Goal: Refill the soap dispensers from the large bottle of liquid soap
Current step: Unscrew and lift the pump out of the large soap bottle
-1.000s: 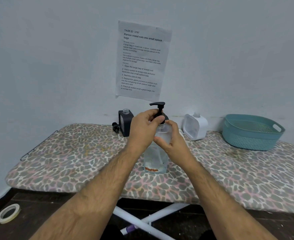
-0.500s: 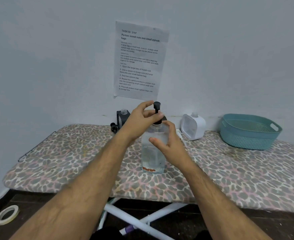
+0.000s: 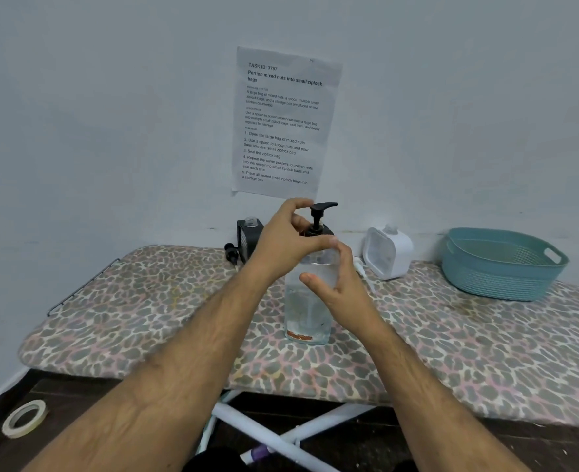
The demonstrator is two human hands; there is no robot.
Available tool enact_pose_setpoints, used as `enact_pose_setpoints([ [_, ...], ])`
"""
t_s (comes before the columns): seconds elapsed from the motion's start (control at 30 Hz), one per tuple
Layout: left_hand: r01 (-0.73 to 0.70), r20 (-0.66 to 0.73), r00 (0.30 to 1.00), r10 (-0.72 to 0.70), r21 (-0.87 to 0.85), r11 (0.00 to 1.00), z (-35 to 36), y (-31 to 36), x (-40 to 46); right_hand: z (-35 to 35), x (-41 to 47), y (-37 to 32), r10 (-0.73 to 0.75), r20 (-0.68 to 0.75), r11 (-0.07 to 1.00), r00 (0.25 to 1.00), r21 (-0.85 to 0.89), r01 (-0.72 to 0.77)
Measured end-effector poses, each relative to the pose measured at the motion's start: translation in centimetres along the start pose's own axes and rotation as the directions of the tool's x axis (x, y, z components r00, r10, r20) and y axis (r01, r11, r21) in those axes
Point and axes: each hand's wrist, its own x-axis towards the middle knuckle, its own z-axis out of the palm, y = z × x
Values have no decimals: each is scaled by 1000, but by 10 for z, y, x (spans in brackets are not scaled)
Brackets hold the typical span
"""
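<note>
A large clear bottle of liquid soap stands upright in the middle of the ironing board. Its black pump head points right. My left hand grips the black collar under the pump from the left. My right hand holds the bottle's upper body, thumb on the near side. A black soap dispenser without its pump stands at the back by the wall, its black pump lying beside it. A white soap dispenser stands to the right, its white pump lying next to it.
A teal plastic basket sits at the back right of the board. A printed sheet is taped to the wall. A tape roll lies on the dark floor at lower left. White board legs cross under the board.
The pump spout has turned under my left hand: pointing right, then toward the camera, now right again. My right hand stays on the bottle.
</note>
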Motion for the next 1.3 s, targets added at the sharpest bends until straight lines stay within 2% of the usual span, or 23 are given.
enact_pose_setpoints([
  [0.17,81,232,972,-40,-172,982,-15,-2,0,0,0,-1,6,-11,1000,1000,14,-6],
  [0.27,62,210,977,-26,-166,984,-19,-3,-3,0,-1,-1,13,-13,999,1000,32,-13],
  [0.4,-1,43,999,5,-107,994,-7,-1,-1,2,-2,-1,8,-13,999,1000,33,-7],
  [0.47,-21,18,1000,22,-61,998,0,1,0,2,-2,-2,11,-12,999,1000,36,-10],
  [0.53,4,56,998,-1,-47,999,1,5,2,1,-2,-3,15,-12,999,1000,32,-15],
  [0.63,71,187,981,-43,-144,987,-10,5,5,1,-3,-2,21,-13,999,1000,31,-20],
  [0.73,58,277,961,-11,-161,985,-23,0,3,1,-3,-1,21,-24,999,999,39,-21],
  [0.8,42,269,963,-2,-145,989,-26,-2,2,1,-3,-1,20,-26,999,999,51,-19],
  [0.97,1,116,993,3,-35,999,-13,4,3,3,-3,-3,6,-24,999,1000,48,-5],
  [1.03,-6,143,990,9,-27,1000,-7,9,1,3,-4,-3,10,-25,999,1000,50,-9],
  [1.2,83,257,965,-50,-119,989,-17,6,2,2,-5,-6,28,-26,998,999,57,-26],
  [1.3,74,257,966,-38,-129,989,-21,2,1,1,-6,-6,24,-22,997,999,72,-23],
])
